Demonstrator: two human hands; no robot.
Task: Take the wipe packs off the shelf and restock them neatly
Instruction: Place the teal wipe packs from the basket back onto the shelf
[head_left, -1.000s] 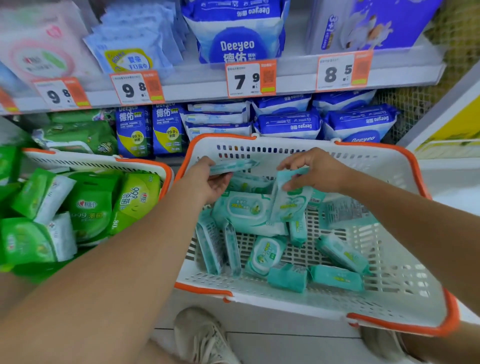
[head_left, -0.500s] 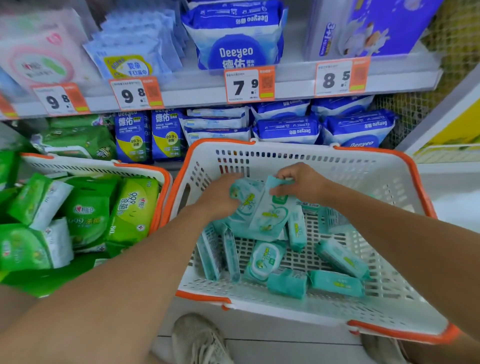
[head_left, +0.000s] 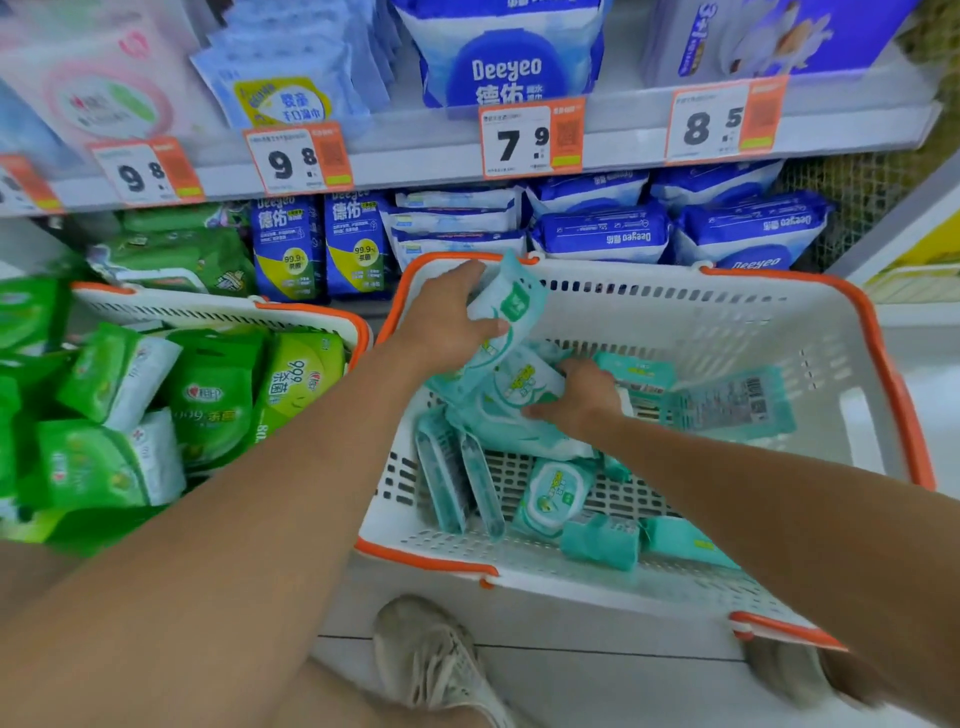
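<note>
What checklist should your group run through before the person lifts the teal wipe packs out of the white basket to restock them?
1. Left hand grips a teal pack: ok.
2. Right hand has a firm hold on the large teal pack: cannot tell, fingers hidden.
3. White basket sits upright: ok.
4. Remaining teal packs lie sorted: not ok, jumbled.
5. Free shelf slot for teal packs visible: cannot tell.

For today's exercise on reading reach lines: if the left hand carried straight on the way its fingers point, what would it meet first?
The left hand, gripping a teal wipe pack, points up and right, toward the shelf. It would probably meet the white basket's far wall first, then the blue Deeyeo packs behind; depth is hard to judge.
</note>
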